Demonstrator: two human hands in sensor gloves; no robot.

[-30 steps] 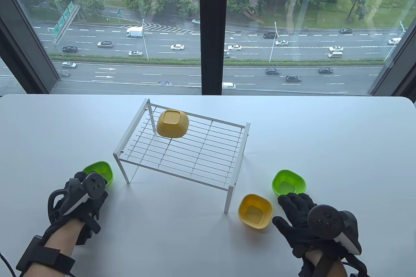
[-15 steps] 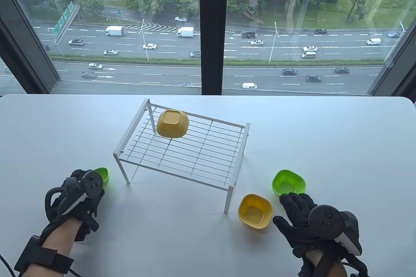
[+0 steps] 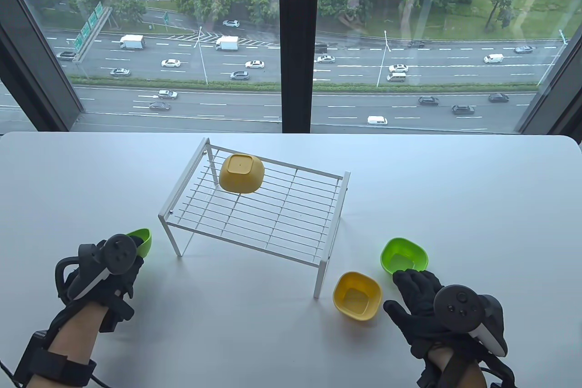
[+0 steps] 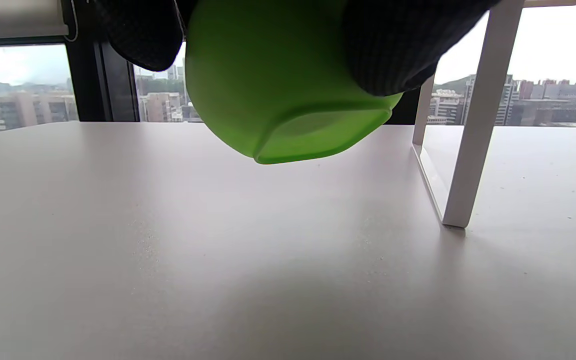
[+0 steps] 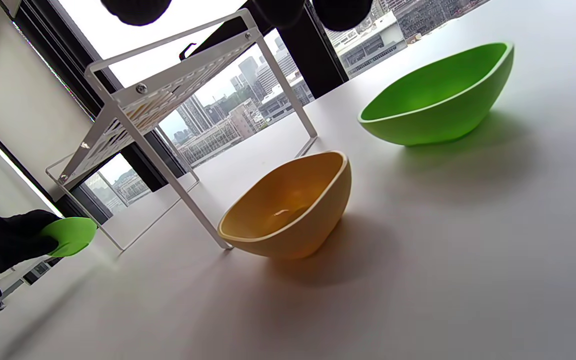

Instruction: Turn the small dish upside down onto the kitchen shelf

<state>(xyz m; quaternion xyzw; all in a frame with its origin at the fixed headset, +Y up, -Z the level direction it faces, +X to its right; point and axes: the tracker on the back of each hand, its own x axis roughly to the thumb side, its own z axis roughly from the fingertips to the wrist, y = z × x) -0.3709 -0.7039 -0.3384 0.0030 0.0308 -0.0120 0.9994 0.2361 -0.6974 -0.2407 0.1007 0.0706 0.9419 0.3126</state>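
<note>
Left hand (image 3: 107, 276): grips a small green plastic dish (image 4: 288, 80), gloved fingers (image 4: 393, 45) wrapped over its sides. The left wrist view shows the dish lifted off the white bench (image 3: 254, 338), tilted, its base facing down and toward the camera, a shadow beneath it.
Held green dish, position: at the near-left of the bench, just left of the front-left leg of the white wire kitchen shelf (image 3: 273, 210); apart from the shelf.
Shelf: stands mid-bench on thin white legs, its top a grid of wires.
Upside-down dish: 1 small yellow plastic dish (image 3: 241, 173) lies base up on the shelf top, near the far-left corner.
Yellow dish on the bench (image 3: 357, 295): upright, opening up, just right of the shelf's front-right leg.
Second green dish (image 3: 404, 256): upright on the bench, just behind and to the right of the yellow one, apart from it.
Right hand (image 3: 420, 304): lies palm down over the bench, fingers spread and holding nothing; fingertips reach close to the near rim of the second green dish, and whether they touch it cannot be told.
</note>
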